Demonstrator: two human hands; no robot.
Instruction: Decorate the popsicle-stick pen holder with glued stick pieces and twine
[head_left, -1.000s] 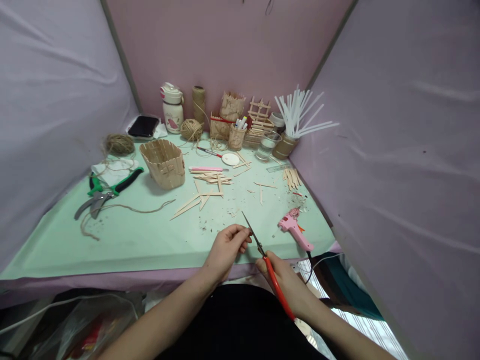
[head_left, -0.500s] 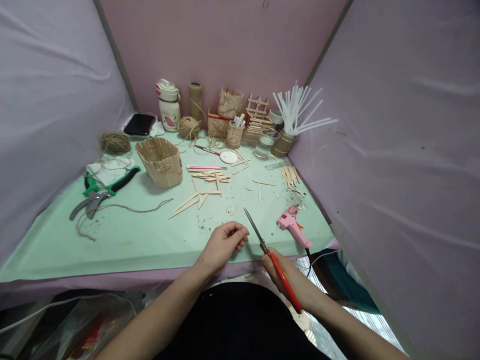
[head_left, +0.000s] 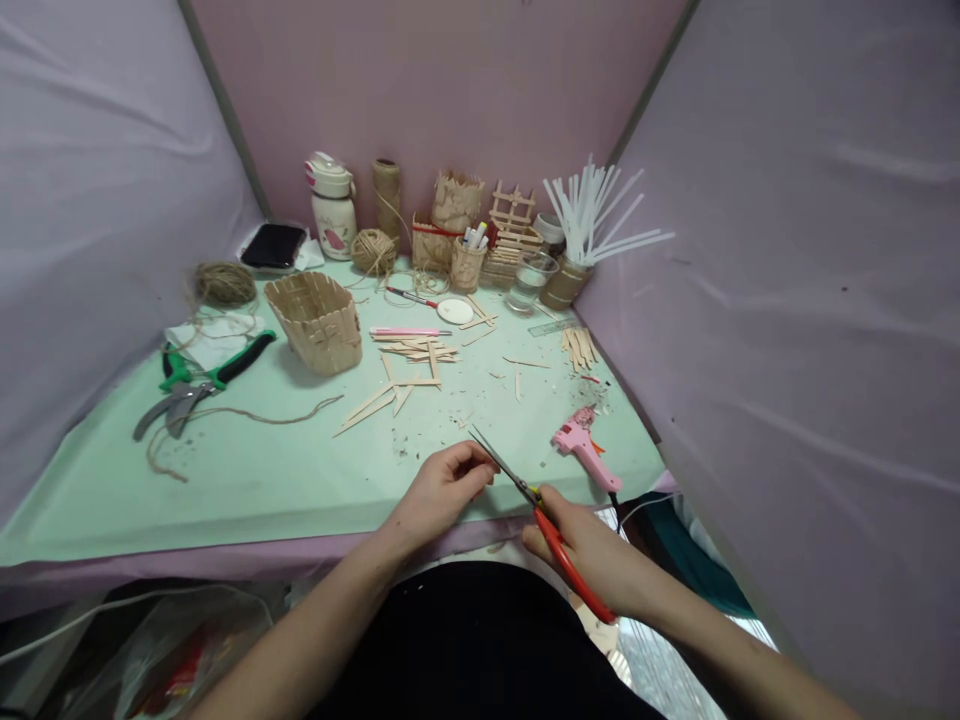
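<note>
My right hand [head_left: 592, 555] grips the red handles of a pair of scissors [head_left: 525, 495] at the table's near edge. The blades point up and left towards my left hand [head_left: 439, 490]. That hand is curled in a pinch right beside the blades; whatever it pinches is too small to make out. Loose wooden craft sticks [head_left: 405, 385] lie on the green table cover [head_left: 247, 470] just beyond both hands.
A pink glue gun [head_left: 581, 445] lies right of the hands. A stick-built basket [head_left: 315, 320], green pliers [head_left: 199, 385], twine [head_left: 221, 285], a phone [head_left: 274, 245], a bottle [head_left: 330, 205], holders and white rods [head_left: 592, 215] stand further back. Purple fabric walls enclose the table.
The scissors swung away from my left hand, then came back; their blades now lie against its fingertips again. The view has tilted slightly down.
</note>
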